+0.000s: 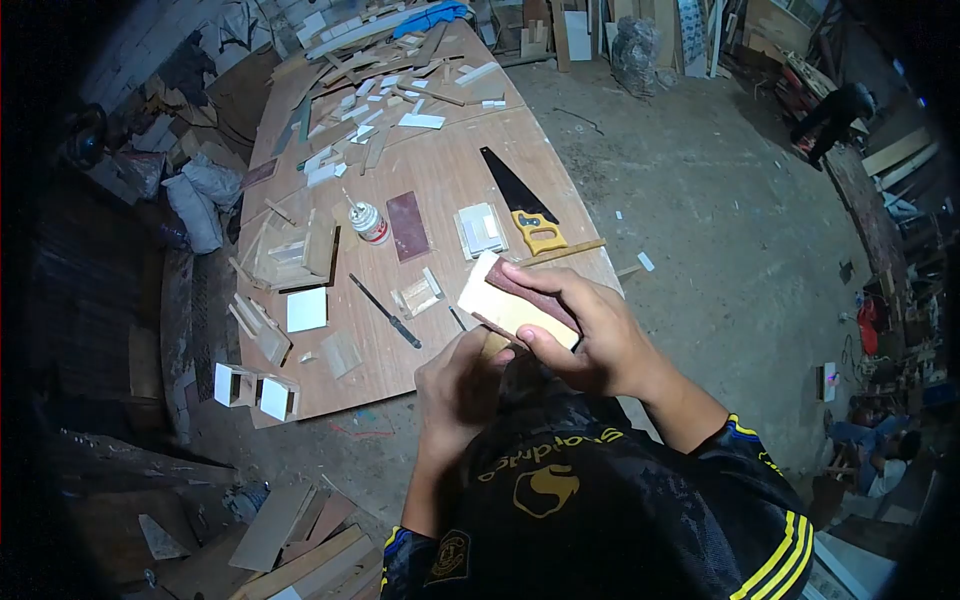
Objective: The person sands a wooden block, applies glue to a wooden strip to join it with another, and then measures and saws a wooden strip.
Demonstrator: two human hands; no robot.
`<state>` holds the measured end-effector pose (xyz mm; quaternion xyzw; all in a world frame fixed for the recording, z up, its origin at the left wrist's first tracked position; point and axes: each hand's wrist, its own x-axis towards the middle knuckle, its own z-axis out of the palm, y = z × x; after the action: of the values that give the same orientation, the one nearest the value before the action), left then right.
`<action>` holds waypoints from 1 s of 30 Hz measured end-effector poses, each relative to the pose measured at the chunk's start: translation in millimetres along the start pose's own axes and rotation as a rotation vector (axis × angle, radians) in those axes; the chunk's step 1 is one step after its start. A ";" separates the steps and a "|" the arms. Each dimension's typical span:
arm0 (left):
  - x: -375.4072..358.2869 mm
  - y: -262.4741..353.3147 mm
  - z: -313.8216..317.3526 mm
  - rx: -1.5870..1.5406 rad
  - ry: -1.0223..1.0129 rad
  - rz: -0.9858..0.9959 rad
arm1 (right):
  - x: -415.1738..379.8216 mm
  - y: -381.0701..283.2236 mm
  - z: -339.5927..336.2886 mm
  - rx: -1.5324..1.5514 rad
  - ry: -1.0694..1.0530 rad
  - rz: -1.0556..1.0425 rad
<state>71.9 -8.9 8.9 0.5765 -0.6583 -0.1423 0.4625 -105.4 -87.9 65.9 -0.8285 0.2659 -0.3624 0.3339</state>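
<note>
Wood block [500,306] in L hand [453,382], sandpaper [528,290] in R hand [600,335], btl [369,223] upright

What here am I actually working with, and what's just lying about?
In use:
Pale wooden piece, held by the left hand and right hand
Reddish-brown strip, likely sandpaper, under the right fingers

Seemingly just lying on the table:
Yellow-handled saw
White bottle
Dark slim tool
Flat reddish-brown sheet, perhaps spare
White offcuts

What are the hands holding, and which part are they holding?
A pale block. The right hand grips its right end, fingers over reddish-brown sandpaper along one edge. The left hand is at its near edge, exact grip hidden.
</note>
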 end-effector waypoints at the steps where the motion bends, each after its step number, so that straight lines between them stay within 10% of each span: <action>1: -0.6 -0.2 2.3 -0.034 -0.017 -0.011 | 2.0 0.2 1.3 -0.003 -0.002 0.004; 20: 8.7 -13.4 1.9 -0.082 0.057 0.023 | 25.1 11.0 -4.1 0.226 0.195 0.040; 30: 0.5 -27.1 2.7 -0.780 -0.133 -0.441 | 28.8 25.4 12.3 0.103 0.036 0.035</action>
<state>86.8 -18.2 -11.8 0.4753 -0.4452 -0.5114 0.5607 -83.7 -119.3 52.8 -0.7988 0.2673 -0.3846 0.3775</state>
